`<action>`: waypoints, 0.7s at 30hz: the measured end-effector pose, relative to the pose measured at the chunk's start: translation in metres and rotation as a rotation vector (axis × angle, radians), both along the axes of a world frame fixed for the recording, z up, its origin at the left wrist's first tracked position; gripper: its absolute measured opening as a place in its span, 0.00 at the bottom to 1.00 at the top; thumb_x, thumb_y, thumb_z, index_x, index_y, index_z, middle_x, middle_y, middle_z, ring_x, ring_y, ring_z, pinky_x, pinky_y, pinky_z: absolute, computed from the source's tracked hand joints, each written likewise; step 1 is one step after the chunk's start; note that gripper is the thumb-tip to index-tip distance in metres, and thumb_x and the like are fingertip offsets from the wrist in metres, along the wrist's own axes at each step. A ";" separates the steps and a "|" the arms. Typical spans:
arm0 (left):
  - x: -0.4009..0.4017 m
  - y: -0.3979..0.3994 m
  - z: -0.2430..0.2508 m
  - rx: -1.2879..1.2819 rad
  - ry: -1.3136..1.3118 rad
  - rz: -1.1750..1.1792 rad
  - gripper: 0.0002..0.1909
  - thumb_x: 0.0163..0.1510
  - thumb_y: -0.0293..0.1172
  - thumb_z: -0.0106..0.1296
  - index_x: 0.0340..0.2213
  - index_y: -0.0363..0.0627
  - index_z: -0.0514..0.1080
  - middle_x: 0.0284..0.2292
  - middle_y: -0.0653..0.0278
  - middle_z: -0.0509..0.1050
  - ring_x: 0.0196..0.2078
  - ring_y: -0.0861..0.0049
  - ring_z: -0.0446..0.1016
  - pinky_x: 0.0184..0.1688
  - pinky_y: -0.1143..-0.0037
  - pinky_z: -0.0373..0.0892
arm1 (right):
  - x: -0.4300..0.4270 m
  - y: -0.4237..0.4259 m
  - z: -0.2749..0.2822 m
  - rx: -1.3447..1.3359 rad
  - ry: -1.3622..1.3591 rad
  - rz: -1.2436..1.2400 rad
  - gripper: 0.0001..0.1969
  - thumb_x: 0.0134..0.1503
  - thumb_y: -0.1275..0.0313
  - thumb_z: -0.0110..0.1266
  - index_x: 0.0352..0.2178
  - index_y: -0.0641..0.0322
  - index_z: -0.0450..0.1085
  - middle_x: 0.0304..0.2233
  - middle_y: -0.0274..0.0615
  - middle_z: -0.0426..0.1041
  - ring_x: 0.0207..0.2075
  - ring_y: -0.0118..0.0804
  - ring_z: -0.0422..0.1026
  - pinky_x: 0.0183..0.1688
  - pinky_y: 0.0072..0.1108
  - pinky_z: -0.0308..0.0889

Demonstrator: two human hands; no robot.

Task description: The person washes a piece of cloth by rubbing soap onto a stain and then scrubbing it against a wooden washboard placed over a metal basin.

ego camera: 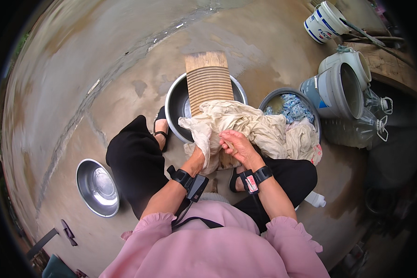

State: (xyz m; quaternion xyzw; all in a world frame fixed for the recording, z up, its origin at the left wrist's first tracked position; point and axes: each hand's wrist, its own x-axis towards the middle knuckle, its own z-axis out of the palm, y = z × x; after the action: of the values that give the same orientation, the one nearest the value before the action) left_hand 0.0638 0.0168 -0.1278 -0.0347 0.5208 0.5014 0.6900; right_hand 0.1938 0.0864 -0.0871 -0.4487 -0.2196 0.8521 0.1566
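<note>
A cream cloth [253, 123] lies bunched over the lower part of a wooden washboard [210, 83], which leans in a metal basin [175, 100]. My left hand [197, 156] is under a fold of the cloth; its fingers are hidden. Just right of it, my right hand [238, 144] has its fingers curled around a small yellowish-brown piece, perhaps soap, beside the cloth. The cloth stretches right to a second basin [316, 114] holding blue patterned fabric [293, 107], murky water and more pale cloth.
An empty metal bowl [102, 187] sits on the concrete floor at left. At right stand a grey bucket [333, 90], a pale plastic container [361, 69] and large clear bottles [361, 130]. A white bucket [325, 22] is farther back. A white bottle [316, 199] lies near my right knee.
</note>
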 end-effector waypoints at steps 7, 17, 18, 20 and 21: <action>0.004 -0.018 -0.017 0.127 -0.157 -0.123 0.27 0.53 0.49 0.34 0.18 0.35 0.65 0.10 0.55 0.63 0.10 0.65 0.63 0.11 0.72 0.61 | -0.025 -0.026 0.040 0.270 -0.259 0.472 0.08 0.49 0.68 0.53 0.28 0.62 0.67 0.17 0.27 0.64 0.15 0.15 0.58 0.14 0.07 0.51; 0.004 -0.016 0.018 0.259 -0.074 -0.198 0.24 0.52 0.49 0.32 0.26 0.38 0.67 0.21 0.56 0.69 0.23 0.65 0.69 0.24 0.71 0.67 | -0.007 -0.017 0.039 0.356 -0.196 0.548 0.04 0.47 0.73 0.53 0.22 0.61 0.66 0.15 0.28 0.63 0.14 0.15 0.58 0.15 0.09 0.52; 0.002 -0.015 0.018 0.275 0.145 -0.188 0.24 0.52 0.49 0.32 0.28 0.39 0.67 0.23 0.56 0.70 0.25 0.65 0.70 0.26 0.71 0.68 | -0.005 -0.018 0.041 0.423 -0.180 0.609 0.04 0.47 0.73 0.53 0.22 0.61 0.66 0.14 0.27 0.62 0.14 0.15 0.57 0.16 0.10 0.53; -0.016 -0.011 0.001 0.121 -0.058 0.060 0.24 0.53 0.50 0.31 0.36 0.43 0.66 0.30 0.59 0.71 0.32 0.66 0.70 0.32 0.70 0.69 | -0.006 -0.027 0.051 0.441 -0.139 0.764 0.05 0.47 0.72 0.53 0.21 0.61 0.66 0.14 0.26 0.61 0.14 0.15 0.57 0.17 0.10 0.53; -0.022 -0.003 0.001 -0.023 -0.500 0.287 0.24 0.54 0.50 0.31 0.42 0.46 0.64 0.34 0.60 0.70 0.36 0.67 0.70 0.37 0.70 0.69 | -0.003 -0.030 0.057 0.456 -0.104 0.905 0.05 0.47 0.72 0.53 0.21 0.61 0.67 0.13 0.25 0.61 0.15 0.16 0.57 0.18 0.11 0.54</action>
State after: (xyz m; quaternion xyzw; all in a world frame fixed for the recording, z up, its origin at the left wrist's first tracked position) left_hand 0.0415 0.0140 -0.1265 -0.2381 0.3300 0.5639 0.7186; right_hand 0.1904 0.0566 -0.0297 -0.3048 -0.5800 0.7413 -0.1456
